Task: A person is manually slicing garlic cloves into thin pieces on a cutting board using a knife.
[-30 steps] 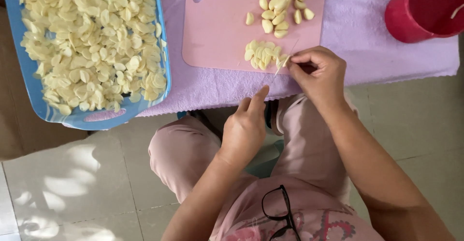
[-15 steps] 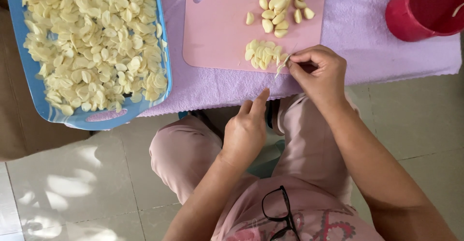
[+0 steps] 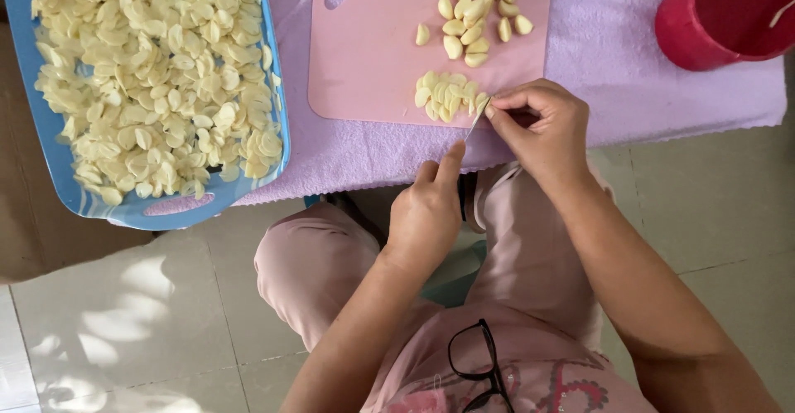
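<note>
Little has changed since the earlier frame: the right hand [image 3: 542, 127] stays at the pink cutting board's [image 3: 373, 57] lower edge, fingers clamped on a small knife [image 3: 478, 117] beside pale sliced garlic [image 3: 445, 96]. The left hand [image 3: 426, 210] hangs loosely curled below the table, holding nothing.

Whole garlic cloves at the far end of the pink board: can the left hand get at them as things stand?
Probably yes. The left hand is at the near table edge, holding nothing, and the whole cloves lie uncovered on the board. Only the sliced pile and the right hand with its blade sit alongside that path.
</note>
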